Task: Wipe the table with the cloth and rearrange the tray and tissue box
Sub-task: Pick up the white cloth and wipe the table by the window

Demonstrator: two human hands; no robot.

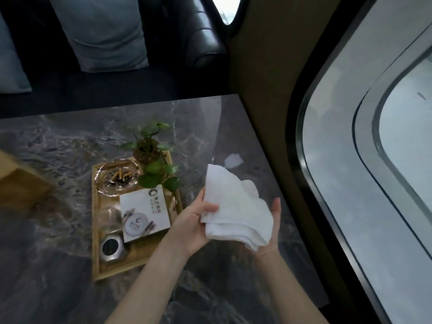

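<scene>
Cloth folded and held in both hands above the table; wiping not yet begun.

The cloth (236, 206) is white, soft and limp, evidently light; it lies in layers, pinched at its near-left edge by the left hand (194, 220) with the thumb on top, while the right hand (272, 230) cups it from below, palm open. Grip it as a flat pad for wiping. The wooden tray (95, 260) sits on the marble table (46, 288), left of the hands, holding a glass ashtray (118, 177) with cigarette butts, a potted plant (149, 152), a white printed card (145, 215), a clear glass (109, 218) and a small metal container (112, 249); glass items are fragile. The tan box (21, 181) at far left is probably the tissue box.
</scene>
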